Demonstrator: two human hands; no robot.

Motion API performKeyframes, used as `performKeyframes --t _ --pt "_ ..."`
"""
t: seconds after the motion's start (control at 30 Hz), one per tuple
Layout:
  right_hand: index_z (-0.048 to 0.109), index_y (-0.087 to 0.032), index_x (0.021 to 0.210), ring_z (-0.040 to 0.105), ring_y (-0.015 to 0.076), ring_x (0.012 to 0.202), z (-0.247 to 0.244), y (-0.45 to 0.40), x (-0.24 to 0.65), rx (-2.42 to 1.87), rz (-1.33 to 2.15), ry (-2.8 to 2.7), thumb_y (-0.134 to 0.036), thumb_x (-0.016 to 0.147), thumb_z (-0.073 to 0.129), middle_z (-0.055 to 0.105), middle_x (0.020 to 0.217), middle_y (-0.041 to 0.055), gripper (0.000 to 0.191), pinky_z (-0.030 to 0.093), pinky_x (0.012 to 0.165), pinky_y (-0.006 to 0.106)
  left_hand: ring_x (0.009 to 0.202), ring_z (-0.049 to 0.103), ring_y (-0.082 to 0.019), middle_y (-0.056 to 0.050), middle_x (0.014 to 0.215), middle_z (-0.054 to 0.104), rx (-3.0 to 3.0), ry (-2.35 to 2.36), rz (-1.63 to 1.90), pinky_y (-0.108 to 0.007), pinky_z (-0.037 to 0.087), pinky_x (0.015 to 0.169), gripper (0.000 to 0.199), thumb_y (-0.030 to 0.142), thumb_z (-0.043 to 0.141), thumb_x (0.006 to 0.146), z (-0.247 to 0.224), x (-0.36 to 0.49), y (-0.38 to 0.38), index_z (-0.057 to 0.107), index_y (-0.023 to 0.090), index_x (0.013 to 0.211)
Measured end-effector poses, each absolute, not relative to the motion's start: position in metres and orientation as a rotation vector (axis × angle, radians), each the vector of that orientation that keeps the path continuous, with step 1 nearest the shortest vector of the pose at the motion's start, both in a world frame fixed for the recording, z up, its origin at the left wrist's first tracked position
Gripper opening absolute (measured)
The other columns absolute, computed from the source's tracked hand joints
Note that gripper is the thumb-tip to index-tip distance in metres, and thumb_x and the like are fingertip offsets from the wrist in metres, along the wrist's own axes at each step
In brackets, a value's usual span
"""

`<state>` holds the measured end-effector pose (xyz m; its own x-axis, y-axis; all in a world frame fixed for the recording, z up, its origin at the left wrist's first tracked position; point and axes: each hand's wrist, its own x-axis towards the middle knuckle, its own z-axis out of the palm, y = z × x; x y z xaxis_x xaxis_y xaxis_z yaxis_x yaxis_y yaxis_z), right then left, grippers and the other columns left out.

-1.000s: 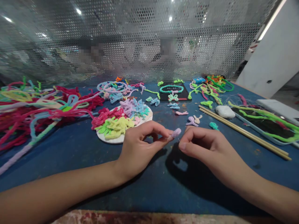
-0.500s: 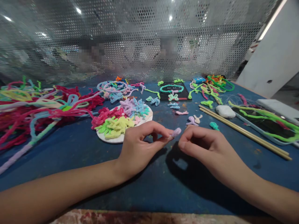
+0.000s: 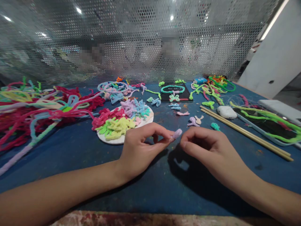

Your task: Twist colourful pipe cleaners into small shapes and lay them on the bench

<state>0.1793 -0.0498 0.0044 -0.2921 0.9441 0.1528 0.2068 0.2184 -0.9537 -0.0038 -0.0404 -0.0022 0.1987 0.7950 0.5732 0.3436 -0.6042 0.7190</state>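
Note:
My left hand pinches a short folded piece of lilac pipe cleaner between thumb and forefinger, its looped end sticking out to the right. Close beside that end is my right hand, thumb and forefinger closed; whether they grip anything is hidden. Beyond the left hand lies a white oval board heaped with pink, green, yellow, lilac and blue pipe cleaner pieces. Past the right fingertips rest a lilac twisted piece, a cream one and a teal one.
Two wooden sticks slant across the right side, near a white earbud case and a clear-edged tray. A phone showing digits lies under a teal loop. Tangled pipe cleaners fill the left; a perforated metal screen stands behind.
Both hands stay nearly in place. The lilac pipe cleaner is slightly shifted in my left fingers, and my right hand has moved a touch.

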Motion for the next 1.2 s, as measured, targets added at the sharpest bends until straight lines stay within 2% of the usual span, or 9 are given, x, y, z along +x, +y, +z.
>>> performKeyframes --t 0.13,0.33,0.6,0.8,1.0,1.2 --pt "0.055 -0.018 0.064 0.041 0.0070 0.053 0.0034 -0.0503 0.1773 -1.102 1.169 -1.710 -0.015 0.077 0.053 0.047 0.056 -0.0056 0.013 0.034 0.048 0.017 0.069 0.069 -0.014 0.001 0.080 0.075 2.075 1.000 1.373 -0.021 0.052 0.058 0.008 0.013 0.070 0.077 -0.0016 -0.0038 -0.0424 0.069 0.021 0.075" --pt "0.056 -0.019 0.065 0.043 0.0070 0.052 0.0030 -0.0524 0.1760 -1.091 1.105 -1.732 -0.021 0.081 0.054 0.048 0.056 -0.0052 0.016 0.035 0.047 0.016 0.068 0.069 -0.015 0.000 0.080 0.075 2.061 1.015 1.371 -0.023 0.052 0.058 0.007 0.014 0.070 0.078 -0.0008 -0.0032 -0.0433 0.069 0.021 0.074" --pt "0.058 -0.019 0.066 0.045 0.0062 0.051 0.0050 -0.0527 0.1816 -1.092 0.722 -1.742 -0.014 0.081 0.054 0.052 0.057 -0.0054 0.016 0.036 0.047 0.015 0.067 0.069 -0.015 0.000 0.075 0.074 2.075 1.058 1.377 -0.023 0.053 0.058 0.008 0.014 0.071 0.077 -0.0007 -0.0024 -0.0424 0.069 0.020 0.072" --pt "0.056 -0.019 0.065 0.046 0.0063 0.048 0.0068 -0.0568 0.1777 -1.050 0.682 -1.881 -0.010 0.077 0.055 0.053 0.053 -0.0058 0.015 0.036 0.046 0.016 0.067 0.070 -0.015 0.000 0.077 0.075 2.081 1.026 1.371 -0.023 0.054 0.058 0.006 0.015 0.071 0.077 0.0004 -0.0023 -0.0433 0.069 0.020 0.073" --pt "0.054 -0.020 0.065 0.044 0.0082 0.047 0.0068 -0.0550 0.1796 -1.080 0.546 -1.946 -0.015 0.081 0.052 0.050 0.054 -0.0042 0.017 0.035 0.046 0.020 0.068 0.070 -0.015 -0.001 0.076 0.075 2.107 1.018 1.371 -0.023 0.055 0.060 0.006 0.016 0.069 0.079 -0.0003 -0.0019 -0.0451 0.069 0.020 0.074" --pt "0.053 -0.019 0.065 0.042 0.0067 0.047 0.0057 -0.0542 0.1812 -1.036 0.419 -2.016 -0.010 0.079 0.051 0.047 0.053 -0.0049 0.017 0.033 0.046 0.019 0.071 0.070 -0.015 -0.001 0.080 0.075 2.161 0.981 1.361 -0.024 0.056 0.064 0.009 0.014 0.069 0.079 0.0005 -0.0030 -0.0458 0.068 0.022 0.075"
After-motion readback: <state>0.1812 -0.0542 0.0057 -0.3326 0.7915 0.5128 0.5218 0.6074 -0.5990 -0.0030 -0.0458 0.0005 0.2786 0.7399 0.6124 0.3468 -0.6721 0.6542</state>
